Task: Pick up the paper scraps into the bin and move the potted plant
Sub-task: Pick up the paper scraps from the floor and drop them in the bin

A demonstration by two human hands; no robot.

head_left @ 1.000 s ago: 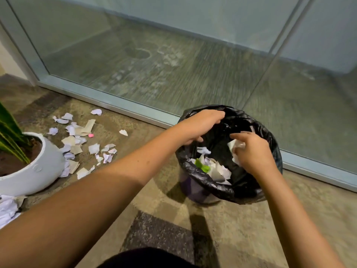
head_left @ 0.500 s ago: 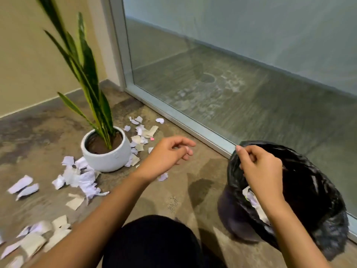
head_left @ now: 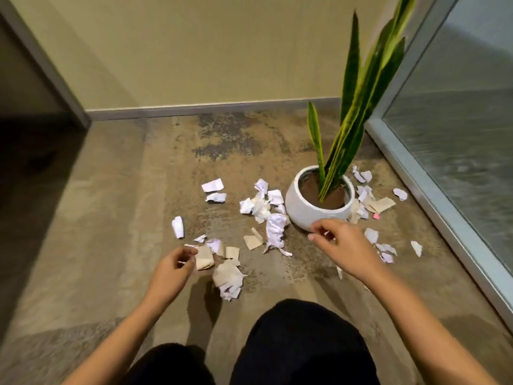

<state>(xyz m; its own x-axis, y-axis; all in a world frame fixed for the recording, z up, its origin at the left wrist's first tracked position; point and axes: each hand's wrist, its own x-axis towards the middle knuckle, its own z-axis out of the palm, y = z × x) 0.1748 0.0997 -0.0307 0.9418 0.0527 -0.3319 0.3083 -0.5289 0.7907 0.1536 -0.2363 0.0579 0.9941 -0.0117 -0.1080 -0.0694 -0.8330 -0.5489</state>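
Paper still litters the floor round the pot

White and tan paper scraps (head_left: 273, 218) ring the potted plant (head_left: 319, 202). Crouched low to reach them, the person closes the left hand (head_left: 172, 269) on a tan scrap (head_left: 205, 257); the right hand (head_left: 344, 245) hovers half-curled and empty near the pot. No bin in sight.

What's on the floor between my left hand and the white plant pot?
In the head view, paper scraps: a tan piece and a long crumpled white strip lie between the left hand and the pot, with bare floor around them.
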